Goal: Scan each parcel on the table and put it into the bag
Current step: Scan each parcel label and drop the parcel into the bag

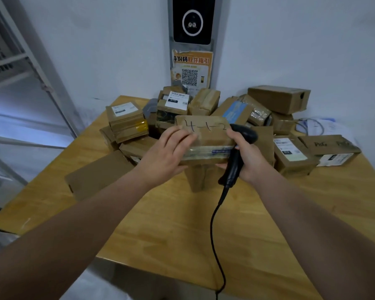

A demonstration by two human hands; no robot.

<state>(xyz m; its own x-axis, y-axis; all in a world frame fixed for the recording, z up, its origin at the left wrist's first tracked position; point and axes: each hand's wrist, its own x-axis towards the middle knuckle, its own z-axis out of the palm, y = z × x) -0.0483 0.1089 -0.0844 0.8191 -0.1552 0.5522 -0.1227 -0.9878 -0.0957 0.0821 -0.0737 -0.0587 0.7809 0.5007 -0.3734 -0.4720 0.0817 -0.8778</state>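
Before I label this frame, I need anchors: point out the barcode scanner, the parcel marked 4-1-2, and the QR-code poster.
barcode scanner (234,163): head view, on its black handle.
parcel marked 4-1-2 (204,128): head view, on its handwritten top face.
QR-code poster (189,77): head view, on the QR square.

Both hands hold a parcel (204,139), right hand (245,156) seemingly gripping scanner (236,156).

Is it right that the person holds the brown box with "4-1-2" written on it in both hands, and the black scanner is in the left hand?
Not quite. The head view shows the black corded handheld scanner in the right hand, not the left. The rest is right: both hands hold the brown taped cardboard box marked "4-1-2", with the left hand gripping its other end above the light wooden table.
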